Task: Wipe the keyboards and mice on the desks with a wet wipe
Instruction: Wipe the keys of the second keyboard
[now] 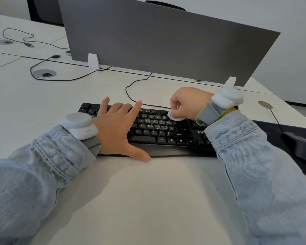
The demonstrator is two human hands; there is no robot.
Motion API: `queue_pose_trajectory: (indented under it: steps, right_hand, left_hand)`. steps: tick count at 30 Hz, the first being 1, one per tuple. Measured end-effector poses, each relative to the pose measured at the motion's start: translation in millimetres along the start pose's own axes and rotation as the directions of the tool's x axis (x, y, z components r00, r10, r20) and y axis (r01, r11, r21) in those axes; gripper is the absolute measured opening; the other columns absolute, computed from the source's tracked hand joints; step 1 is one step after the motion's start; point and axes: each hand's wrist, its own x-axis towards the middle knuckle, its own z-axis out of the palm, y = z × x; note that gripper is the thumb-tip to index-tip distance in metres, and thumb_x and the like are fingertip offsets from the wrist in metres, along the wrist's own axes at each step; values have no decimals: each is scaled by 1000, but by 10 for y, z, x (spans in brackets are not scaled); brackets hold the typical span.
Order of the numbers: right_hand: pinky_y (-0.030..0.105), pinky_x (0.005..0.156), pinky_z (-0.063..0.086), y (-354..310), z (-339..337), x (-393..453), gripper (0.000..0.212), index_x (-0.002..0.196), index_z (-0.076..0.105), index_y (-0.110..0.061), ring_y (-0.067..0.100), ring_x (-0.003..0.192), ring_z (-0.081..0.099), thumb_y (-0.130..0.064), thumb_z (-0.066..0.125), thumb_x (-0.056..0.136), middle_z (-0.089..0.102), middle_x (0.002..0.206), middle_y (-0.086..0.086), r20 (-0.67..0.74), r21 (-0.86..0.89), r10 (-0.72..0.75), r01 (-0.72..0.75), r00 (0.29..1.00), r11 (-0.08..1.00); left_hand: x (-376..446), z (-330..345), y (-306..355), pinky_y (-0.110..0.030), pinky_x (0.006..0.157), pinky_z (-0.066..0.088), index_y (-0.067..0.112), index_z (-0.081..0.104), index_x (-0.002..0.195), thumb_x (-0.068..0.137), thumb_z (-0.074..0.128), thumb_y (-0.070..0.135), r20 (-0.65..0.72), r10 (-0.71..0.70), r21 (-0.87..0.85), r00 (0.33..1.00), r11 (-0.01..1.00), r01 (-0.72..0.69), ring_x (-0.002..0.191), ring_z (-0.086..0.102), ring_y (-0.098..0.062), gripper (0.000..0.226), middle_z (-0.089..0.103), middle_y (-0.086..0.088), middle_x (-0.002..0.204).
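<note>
on the white desk, head view: black keyboard lies under both hands. left hand rests flat on its left half, fingers spread, thumb at the front edge. right hand, curled, pinches a white wipe against the upper-right keys. legible keycaps: "alt", "ctrl", "n", "m"; partial "au" on the case. mouse sits on a dark pad to the right. grey divider stands behind; cables cross the desk.
</note>
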Motion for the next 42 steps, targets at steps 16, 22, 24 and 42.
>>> queue_pose_trajectory:
  steps: [16, 22, 24, 42]
  right_hand:
    - [18, 50, 34, -61, -25, -12, 14, 80, 71, -13, 15, 73, 54, -24, 64, 86, 60, 75, -6, -31, -16, -3, 3, 1000, 1000]
    - [23, 60, 43, -107, -60, -22, 16, 71, 67, -18, 16, 75, 59, -30, 65, 82, 66, 78, -7, -53, 51, -42, 45, 998, 998]
    - [29, 66, 49, -183, 13, 0, 18, 72, 69, -16, 17, 77, 61, -30, 65, 82, 67, 80, -5, -33, 45, -48, 50, 998, 998]
    - [26, 62, 43, -292, -35, -4, 16, 80, 67, -12, 20, 86, 60, -23, 59, 89, 65, 90, 0, -82, -28, -75, 73, 994, 997]
  left_hand:
    - [-5, -9, 12, -57, 122, -7, 19, -14, 159, 42, 31, 107, -7, 2, 12, 1000, 1000, -2, 147, 22, -22, 153, 29, 6, 154]
    - [-8, 2, 10, -58, 123, -4, 18, -13, 159, 37, 21, 108, -16, -3, 19, 1000, 1000, 4, 146, 24, -22, 155, 31, 6, 152]
    - [-3, 1, 9, -58, 123, -4, 18, -13, 159, 37, 22, 108, -17, -2, 15, 1000, 1000, 2, 146, 24, -22, 155, 31, 5, 152]
    - [0, -2, 29, -57, 123, -4, 19, -14, 159, 38, 27, 108, -13, -6, -18, 1000, 1000, 6, 146, 23, -23, 155, 30, 5, 153]
